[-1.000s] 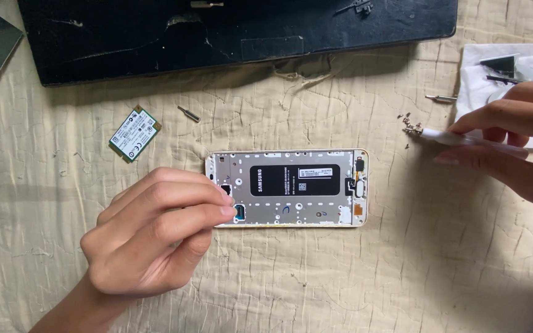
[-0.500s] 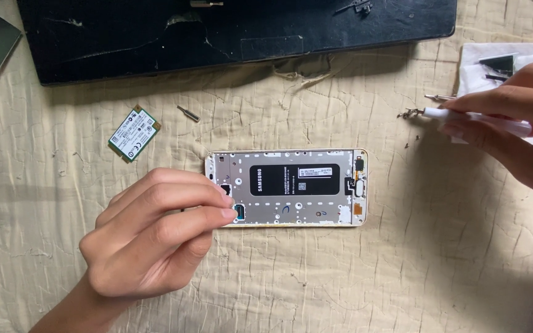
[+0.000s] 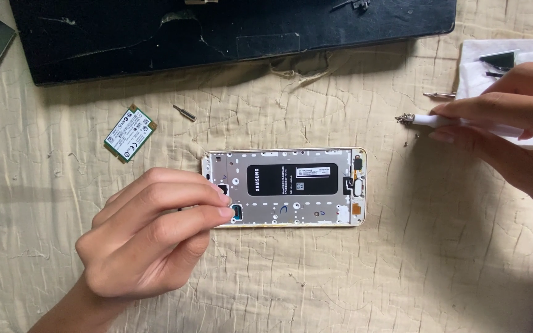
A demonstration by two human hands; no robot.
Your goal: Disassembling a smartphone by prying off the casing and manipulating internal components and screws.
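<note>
Head view, the only one: an opened phone frame lies flat on a creased beige cloth, long side across, its back cover off and a black battery label in the middle. The left hand rests at the frame's left end, thumb and forefinger pinched together right at the corner by a small blue part; whether they grip anything is too small to tell. The right hand is well apart to the right, fingers closed around a white pen-like tool, its tip carrying a little clump of tiny metal bits (screws, most likely).

To do this well, I judge the left fingers should press the frame steady without covering the corner, and the tool should travel level so the clump does not drop into the cloth's folds.

Counted: one phone frame, one small green circuit card up left, one loose driver bit beside it, one more bit near a white tissue, one large black panel along the top, and a few specks on the cloth near the tool tip.
</note>
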